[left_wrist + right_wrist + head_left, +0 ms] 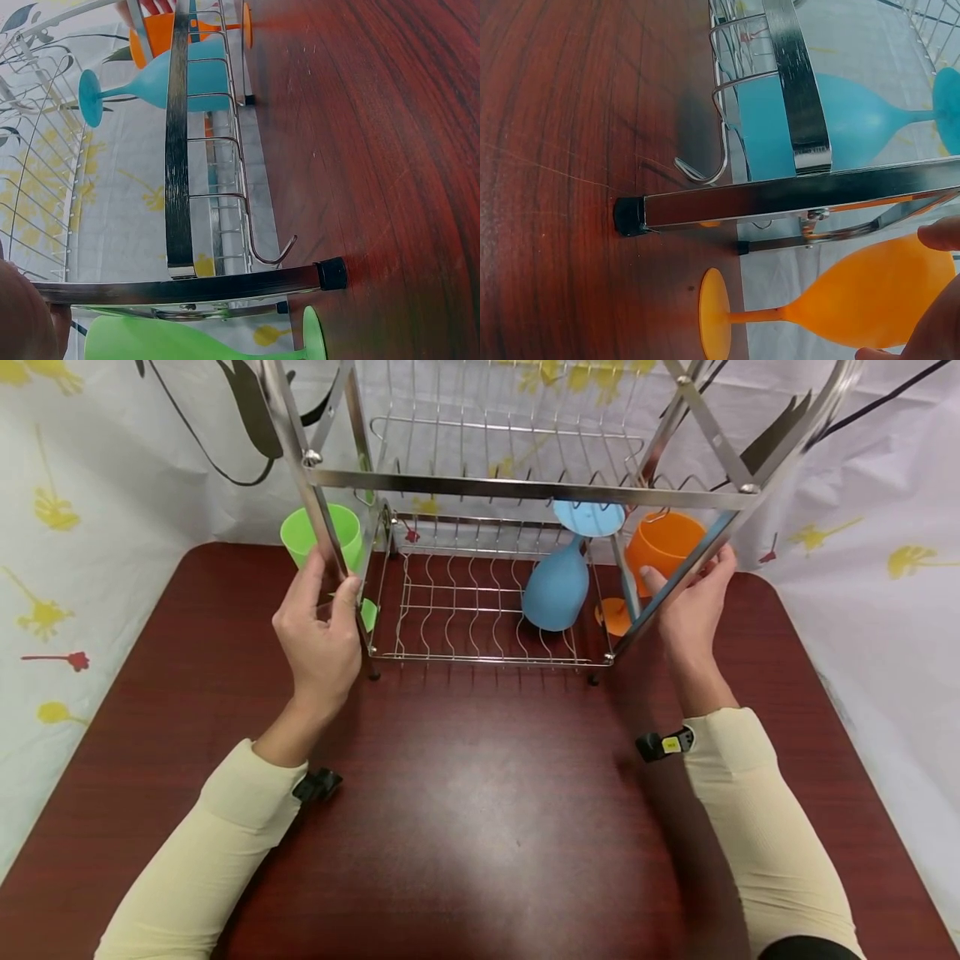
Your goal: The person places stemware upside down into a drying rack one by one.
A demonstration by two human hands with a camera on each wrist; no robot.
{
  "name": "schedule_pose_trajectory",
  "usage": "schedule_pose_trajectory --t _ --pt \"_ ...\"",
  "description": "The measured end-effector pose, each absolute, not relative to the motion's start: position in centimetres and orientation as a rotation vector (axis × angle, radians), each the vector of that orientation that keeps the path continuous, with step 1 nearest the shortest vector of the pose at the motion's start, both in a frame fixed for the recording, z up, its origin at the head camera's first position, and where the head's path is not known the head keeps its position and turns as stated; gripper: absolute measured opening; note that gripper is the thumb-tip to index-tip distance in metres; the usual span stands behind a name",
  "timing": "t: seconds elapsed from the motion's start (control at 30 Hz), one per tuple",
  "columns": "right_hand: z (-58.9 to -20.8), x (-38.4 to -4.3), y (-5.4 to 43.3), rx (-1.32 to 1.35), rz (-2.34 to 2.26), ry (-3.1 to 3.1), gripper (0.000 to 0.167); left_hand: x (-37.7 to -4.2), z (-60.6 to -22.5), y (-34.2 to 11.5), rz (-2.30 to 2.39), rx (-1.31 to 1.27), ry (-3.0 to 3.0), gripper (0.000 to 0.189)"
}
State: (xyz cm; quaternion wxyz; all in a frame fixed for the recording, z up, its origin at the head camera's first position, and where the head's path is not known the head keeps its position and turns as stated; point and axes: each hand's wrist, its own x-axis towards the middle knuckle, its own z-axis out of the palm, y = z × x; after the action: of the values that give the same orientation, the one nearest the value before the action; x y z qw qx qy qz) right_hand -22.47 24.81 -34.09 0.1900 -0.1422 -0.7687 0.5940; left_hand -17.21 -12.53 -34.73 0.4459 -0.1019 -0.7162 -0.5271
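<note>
In the head view my left hand (318,631) grips the left front post of the metal dish rack (487,660), thumb and fingers on either side of it. A green goblet (330,531) stands upright behind that post, outside the rack. On the other side my right hand (693,610) holds an orange goblet (667,547) by its bowl, close to the right front post. Its foot (715,315) appears to rest on the table in the right wrist view. Upside down on the lower wire shelf sits a blue goblet (557,589), foot upward.
The rack's upper wire tier (510,431) rises over the lower shelf, joined by crossing metal bars. A dark red wooden table (465,827) carries everything. Behind hangs a white printed sheet (90,510).
</note>
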Motion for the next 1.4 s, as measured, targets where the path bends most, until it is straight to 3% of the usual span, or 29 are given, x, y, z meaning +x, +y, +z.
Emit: schedule_pose_trajectory --t 0.97,1.4 --pt "-34.7 -24.5 24.9 -0.363 1.742 -2.103 0.089 -17.1 -34.9 -12.1 -1.333 -0.219 -1.77 0.027" --pt "-34.7 -24.8 25.1 -0.462 1.674 -2.162 0.087 -17.3 -35.1 -12.0 -1.313 -0.192 -1.782 0.027"
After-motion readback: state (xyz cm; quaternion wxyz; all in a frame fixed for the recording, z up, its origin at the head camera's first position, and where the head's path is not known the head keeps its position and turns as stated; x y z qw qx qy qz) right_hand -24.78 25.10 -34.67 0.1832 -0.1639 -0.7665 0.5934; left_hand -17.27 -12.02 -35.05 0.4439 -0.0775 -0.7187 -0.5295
